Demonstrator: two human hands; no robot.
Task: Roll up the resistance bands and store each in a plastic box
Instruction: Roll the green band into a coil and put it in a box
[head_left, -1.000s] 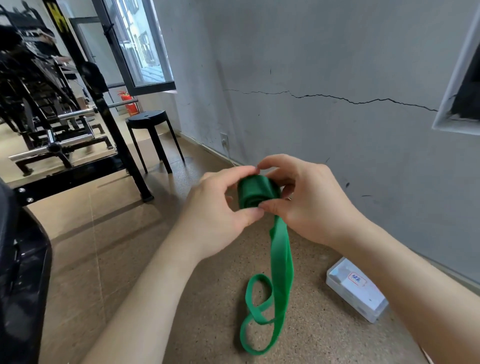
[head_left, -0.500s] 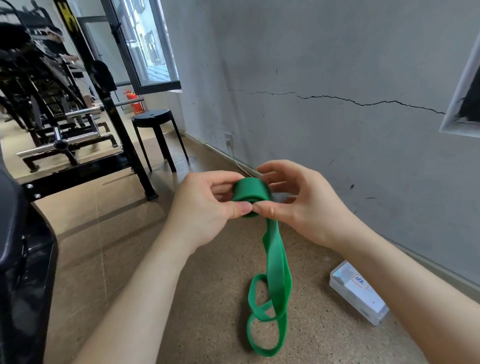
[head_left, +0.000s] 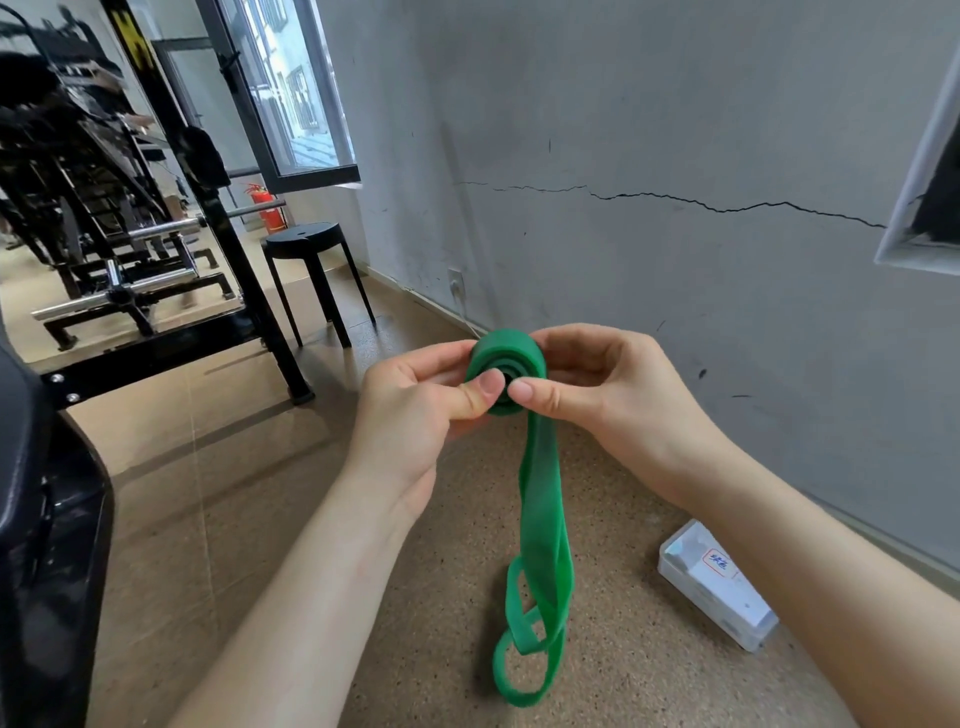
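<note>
A green resistance band is partly wound into a roll held at chest height in the middle of the view. My left hand pinches the roll's left side with thumb and fingers. My right hand grips its right side, thumb on the near face. The spiral end of the roll faces me. The loose tail hangs down, twisted, and its looped end lies on the floor. A clear plastic box with a white labelled lid lies on the floor at the lower right, near the wall.
A grey cracked wall runs along the right. A black stool stands by the window at the back. A black weight rack fills the left. A dark padded edge sits at the near left.
The roll has turned so that its spiral end faces me, and it looks thicker. The hanging tail is shorter and its loop has lifted slightly on the floor.
</note>
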